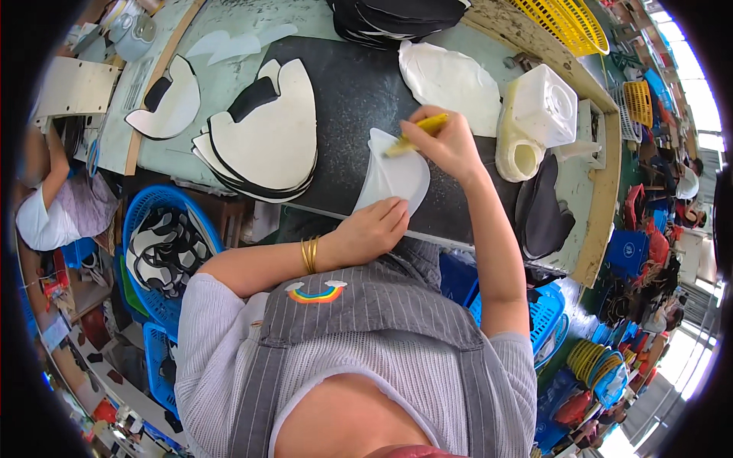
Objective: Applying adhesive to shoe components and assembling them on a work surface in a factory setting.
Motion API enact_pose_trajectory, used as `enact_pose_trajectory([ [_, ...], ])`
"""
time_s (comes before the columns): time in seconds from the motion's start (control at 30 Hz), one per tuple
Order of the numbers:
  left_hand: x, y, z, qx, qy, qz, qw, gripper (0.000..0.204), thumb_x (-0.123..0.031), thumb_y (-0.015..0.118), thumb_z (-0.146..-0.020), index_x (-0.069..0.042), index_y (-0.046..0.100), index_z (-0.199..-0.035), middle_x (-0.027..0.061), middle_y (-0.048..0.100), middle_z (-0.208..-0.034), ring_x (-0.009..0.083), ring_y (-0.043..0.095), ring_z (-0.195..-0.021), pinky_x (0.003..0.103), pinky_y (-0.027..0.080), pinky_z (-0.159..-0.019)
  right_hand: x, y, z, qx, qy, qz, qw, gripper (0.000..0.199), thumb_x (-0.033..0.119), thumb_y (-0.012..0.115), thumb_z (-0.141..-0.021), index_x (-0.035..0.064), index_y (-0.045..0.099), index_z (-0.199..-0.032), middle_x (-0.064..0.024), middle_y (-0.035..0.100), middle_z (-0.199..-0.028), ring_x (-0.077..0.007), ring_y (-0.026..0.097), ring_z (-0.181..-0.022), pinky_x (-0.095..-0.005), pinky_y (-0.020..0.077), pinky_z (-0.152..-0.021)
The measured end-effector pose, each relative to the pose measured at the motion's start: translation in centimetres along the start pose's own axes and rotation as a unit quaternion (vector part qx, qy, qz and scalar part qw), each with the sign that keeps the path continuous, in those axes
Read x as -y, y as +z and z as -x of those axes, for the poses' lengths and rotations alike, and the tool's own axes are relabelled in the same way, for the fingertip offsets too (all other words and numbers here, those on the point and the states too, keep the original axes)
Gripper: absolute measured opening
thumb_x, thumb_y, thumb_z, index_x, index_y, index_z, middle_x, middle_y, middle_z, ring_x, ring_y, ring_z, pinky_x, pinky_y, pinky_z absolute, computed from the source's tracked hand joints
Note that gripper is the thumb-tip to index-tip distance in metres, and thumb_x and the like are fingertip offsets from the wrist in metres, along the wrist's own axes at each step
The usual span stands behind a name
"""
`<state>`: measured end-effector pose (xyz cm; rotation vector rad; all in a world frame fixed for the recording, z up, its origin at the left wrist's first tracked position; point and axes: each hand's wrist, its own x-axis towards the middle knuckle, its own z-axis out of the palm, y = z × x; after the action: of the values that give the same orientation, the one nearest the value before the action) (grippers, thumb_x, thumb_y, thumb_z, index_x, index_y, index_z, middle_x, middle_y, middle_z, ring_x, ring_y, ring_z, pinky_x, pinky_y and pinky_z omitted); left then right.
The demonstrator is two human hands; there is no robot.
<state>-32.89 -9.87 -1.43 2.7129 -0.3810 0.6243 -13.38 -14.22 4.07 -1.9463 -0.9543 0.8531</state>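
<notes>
My right hand (450, 145) grips a brush with a yellow handle (432, 123), its tip touching the upper part of a thin white curved piece (393, 172). That piece lies on a black board (343, 99) at the near edge of the worktable. With its fingers curled together, my left hand (370, 233) holds the piece's lower edge. To the left lies a stack of white cut pieces with black edges (267, 137), and a smaller such piece (174, 107) is farther left. A crumpled white sheet (450, 84) rests beyond my right hand.
A whitish plastic container (546, 107) with an open spout stands on the right, close to dark cut pieces (542, 210). More black pieces (397, 19) are piled at the back. Below the table's left side, a blue basket (164, 195) holds black-and-white scraps. Another person (65, 195) sits far left.
</notes>
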Motion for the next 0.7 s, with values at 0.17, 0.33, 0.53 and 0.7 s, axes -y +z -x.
enact_pose_trajectory([
  [0.17,-0.4,-0.5,0.6,0.023,-0.049,0.034,0.998,0.030,-0.011,0.059,-0.075,0.006,0.056,-0.099,0.0151,0.055,-0.105,0.0278,0.055,-0.102,0.032,0.050,-0.084,-1.2,-0.5,2.2,0.032,-0.082,-0.014,0.996,0.019,0.017,0.065,-0.074,-0.0015,0.062,-0.074,-0.0055,0.059,-0.062,-0.0086,0.053,-0.059,-0.0262,0.0440,-0.056],
  [0.33,-0.7,-0.3,0.4,0.021,0.013,-0.001,1.000,0.024,-0.011,0.056,-0.066,0.005,0.059,-0.083,0.0103,0.054,-0.083,0.0221,0.053,-0.080,0.028,0.048,-0.071,-1.5,-0.3,5.0,-0.124,-0.070,-0.127,0.982,0.012,0.010,0.065,-0.080,-0.0014,0.062,-0.078,-0.0045,0.059,-0.066,-0.0060,0.052,-0.061,-0.0222,0.0427,-0.056],
  [0.53,-0.3,0.2,0.9,-0.022,0.010,-0.017,1.000,0.017,-0.011,0.056,-0.064,0.001,0.059,-0.076,0.0060,0.052,-0.076,0.0189,0.051,-0.073,0.026,0.047,-0.064,-2.7,0.3,9.5,-0.033,0.037,-0.114,0.992,0.010,0.008,0.065,-0.081,-0.0015,0.061,-0.079,-0.0021,0.060,-0.070,-0.0062,0.056,-0.063,-0.0207,0.0445,-0.056],
  [0.7,1.1,-1.7,0.4,-0.061,0.022,-0.012,0.998,0.013,-0.010,0.059,-0.067,-0.001,0.058,-0.075,0.0058,0.053,-0.076,0.0191,0.053,-0.073,0.027,0.048,-0.062,-2.5,-1.6,10.4,-0.076,0.046,-0.126,0.988,0.012,0.010,0.064,-0.084,-0.0017,0.063,-0.084,-0.0059,0.061,-0.074,-0.0094,0.057,-0.058,-0.0214,0.0456,-0.052],
])
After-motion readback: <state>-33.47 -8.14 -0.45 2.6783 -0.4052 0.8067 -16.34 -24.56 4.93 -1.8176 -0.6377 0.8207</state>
